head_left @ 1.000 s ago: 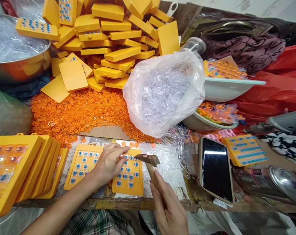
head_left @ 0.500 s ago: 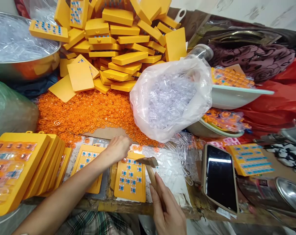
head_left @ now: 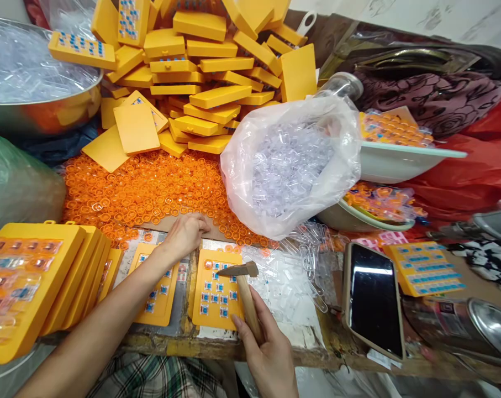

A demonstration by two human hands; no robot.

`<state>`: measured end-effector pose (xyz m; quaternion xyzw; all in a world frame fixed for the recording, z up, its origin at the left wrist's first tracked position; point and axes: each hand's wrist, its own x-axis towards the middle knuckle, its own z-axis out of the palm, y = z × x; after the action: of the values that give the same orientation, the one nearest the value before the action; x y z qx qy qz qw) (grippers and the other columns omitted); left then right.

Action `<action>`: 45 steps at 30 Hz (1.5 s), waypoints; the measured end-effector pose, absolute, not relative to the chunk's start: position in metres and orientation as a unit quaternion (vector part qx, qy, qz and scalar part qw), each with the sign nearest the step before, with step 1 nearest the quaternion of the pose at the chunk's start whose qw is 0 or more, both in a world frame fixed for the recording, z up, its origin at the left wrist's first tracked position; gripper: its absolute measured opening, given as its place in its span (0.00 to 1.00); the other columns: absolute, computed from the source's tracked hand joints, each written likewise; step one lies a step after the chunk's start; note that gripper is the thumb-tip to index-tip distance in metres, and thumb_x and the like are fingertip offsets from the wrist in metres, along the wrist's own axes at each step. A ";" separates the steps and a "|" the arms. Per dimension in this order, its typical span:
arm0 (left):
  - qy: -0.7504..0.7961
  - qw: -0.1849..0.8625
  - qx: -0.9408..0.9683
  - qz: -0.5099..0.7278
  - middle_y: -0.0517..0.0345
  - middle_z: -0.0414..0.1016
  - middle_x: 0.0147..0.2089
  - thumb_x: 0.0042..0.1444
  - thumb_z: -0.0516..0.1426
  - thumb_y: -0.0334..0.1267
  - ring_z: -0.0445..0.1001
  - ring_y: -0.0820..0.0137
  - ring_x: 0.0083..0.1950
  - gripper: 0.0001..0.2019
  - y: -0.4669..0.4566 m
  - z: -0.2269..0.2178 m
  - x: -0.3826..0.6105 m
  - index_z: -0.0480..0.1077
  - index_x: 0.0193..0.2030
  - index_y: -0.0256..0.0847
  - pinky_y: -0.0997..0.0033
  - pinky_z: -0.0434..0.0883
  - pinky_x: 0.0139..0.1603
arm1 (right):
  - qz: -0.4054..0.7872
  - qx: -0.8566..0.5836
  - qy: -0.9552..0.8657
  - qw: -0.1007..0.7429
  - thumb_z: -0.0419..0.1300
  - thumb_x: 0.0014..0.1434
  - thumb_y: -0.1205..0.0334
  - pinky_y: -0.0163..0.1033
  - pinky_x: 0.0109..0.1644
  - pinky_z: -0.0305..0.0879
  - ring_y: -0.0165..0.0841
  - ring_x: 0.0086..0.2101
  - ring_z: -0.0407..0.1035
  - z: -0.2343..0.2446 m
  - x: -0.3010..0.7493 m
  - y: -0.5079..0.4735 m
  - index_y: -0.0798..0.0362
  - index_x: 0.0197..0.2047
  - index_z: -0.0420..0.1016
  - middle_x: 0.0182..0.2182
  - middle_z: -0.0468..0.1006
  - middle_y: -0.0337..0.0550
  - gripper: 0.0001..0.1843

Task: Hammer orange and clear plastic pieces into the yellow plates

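My right hand [head_left: 270, 348] grips the wooden handle of a small hammer [head_left: 250, 304]. The hammer's metal head hangs over the upper right of a yellow plate [head_left: 219, 322] that carries rows of small blue-centred pieces. One orange ring-like cap [head_left: 209, 265] sits at this plate's upper left corner. At the front edge of the heap of orange caps [head_left: 151, 185] is my left hand [head_left: 188, 235], its fingers curled together; what they hold, if anything, is hidden. Under my left forearm lies a second yellow plate [head_left: 157, 301], partly covered.
Yellow plates [head_left: 219, 99] are piled at the back, and more [head_left: 74, 276] lean at the left. A plastic bag of clear parts [head_left: 291, 166] stands behind the work spot. To the right lie clear strips [head_left: 283, 276] and a phone [head_left: 374, 301]. A metal bowl [head_left: 47, 116] is far left.
My left hand has moved left and slightly away from me, from the plate's top edge to the caps. The hammer has shifted left, its head now farther over the plate. The plate has shifted slightly.
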<state>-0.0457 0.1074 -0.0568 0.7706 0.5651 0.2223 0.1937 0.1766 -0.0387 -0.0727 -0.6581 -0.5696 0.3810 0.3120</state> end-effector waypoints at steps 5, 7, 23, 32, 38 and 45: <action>0.544 0.168 0.793 0.219 0.51 0.79 0.38 0.56 0.50 0.25 0.74 0.61 0.44 0.16 0.090 -0.060 -0.048 0.78 0.37 0.43 0.62 0.71 0.46 | 0.380 -0.649 -0.582 0.310 0.61 0.57 0.54 0.49 0.58 0.65 0.45 0.56 0.66 -0.072 0.182 -0.036 0.52 0.62 0.65 0.58 0.70 0.49 0.31; 0.540 0.157 0.797 0.222 0.50 0.79 0.38 0.57 0.51 0.25 0.74 0.61 0.44 0.15 0.084 -0.062 -0.049 0.77 0.38 0.43 0.61 0.71 0.47 | 0.382 -0.648 -0.579 0.315 0.61 0.56 0.54 0.50 0.58 0.65 0.46 0.56 0.66 -0.074 0.183 -0.036 0.52 0.62 0.65 0.58 0.70 0.50 0.31; 0.560 0.180 0.744 0.316 0.50 0.77 0.41 0.60 0.50 0.29 0.73 0.63 0.43 0.12 0.089 -0.064 -0.053 0.75 0.40 0.39 0.61 0.72 0.46 | 0.237 -0.601 -0.697 0.310 0.55 0.63 0.64 0.40 0.54 0.70 0.38 0.52 0.71 -0.063 0.190 -0.048 0.49 0.63 0.62 0.56 0.73 0.46 0.25; 0.475 0.306 0.751 0.343 0.56 0.75 0.42 0.60 0.54 0.31 0.73 0.66 0.44 0.30 0.039 -0.055 -0.023 0.50 0.67 0.48 0.61 0.70 0.49 | 0.184 -0.550 -0.749 0.320 0.52 0.64 0.71 0.32 0.51 0.69 0.31 0.50 0.71 -0.041 0.186 -0.035 0.44 0.67 0.53 0.52 0.74 0.43 0.30; 0.504 0.291 0.730 0.359 0.57 0.75 0.43 0.59 0.56 0.32 0.74 0.65 0.45 0.33 0.041 -0.067 -0.019 0.47 0.68 0.50 0.59 0.69 0.50 | 0.210 -0.518 -0.779 0.285 0.51 0.64 0.73 0.31 0.49 0.69 0.30 0.48 0.70 -0.031 0.183 -0.024 0.46 0.67 0.53 0.50 0.73 0.45 0.31; 0.505 0.331 0.694 0.392 0.57 0.77 0.41 0.58 0.57 0.32 0.75 0.66 0.47 0.34 0.035 -0.068 -0.019 0.47 0.68 0.47 0.60 0.70 0.53 | 0.150 -0.526 -0.805 0.230 0.48 0.63 0.74 0.32 0.34 0.71 0.30 0.33 0.73 -0.028 0.182 -0.026 0.45 0.67 0.54 0.40 0.76 0.45 0.31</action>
<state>-0.0191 0.0346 -0.0680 0.6941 0.5050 0.3920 0.3310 0.1817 -0.0255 -0.0282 -0.5258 -0.8050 0.1497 0.2303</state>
